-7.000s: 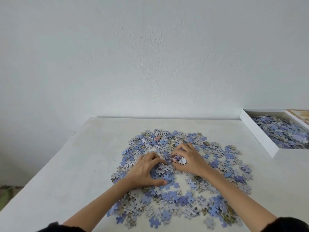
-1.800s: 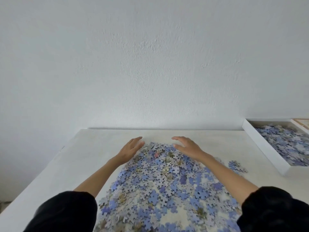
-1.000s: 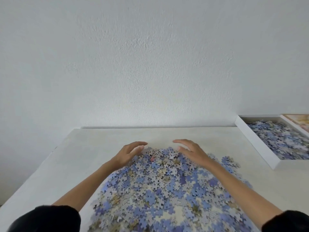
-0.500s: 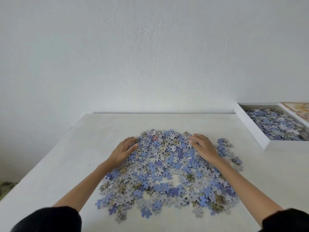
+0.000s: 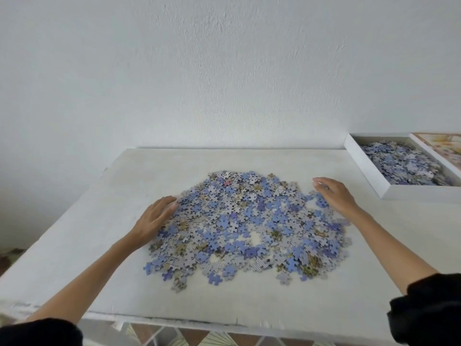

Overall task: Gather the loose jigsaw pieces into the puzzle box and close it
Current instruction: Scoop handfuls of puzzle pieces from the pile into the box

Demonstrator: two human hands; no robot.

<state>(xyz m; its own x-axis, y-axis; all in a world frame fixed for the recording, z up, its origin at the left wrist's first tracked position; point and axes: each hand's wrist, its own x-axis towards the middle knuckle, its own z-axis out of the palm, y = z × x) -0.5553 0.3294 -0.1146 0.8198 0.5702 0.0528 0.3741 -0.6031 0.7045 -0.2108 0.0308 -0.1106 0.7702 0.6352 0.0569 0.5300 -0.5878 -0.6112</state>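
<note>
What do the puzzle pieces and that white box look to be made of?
Pieces: thin printed cardboard, probably; flat, die-cut tabs, matt blue faces, patterned grey backs. Box: likely white card, matt, with thin straight walls.

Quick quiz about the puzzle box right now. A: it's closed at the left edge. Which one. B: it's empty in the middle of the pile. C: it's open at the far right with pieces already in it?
C: the white puzzle box sits open at the far right of the table, apart from the loose pile, with blue pieces lying inside it.
</note>
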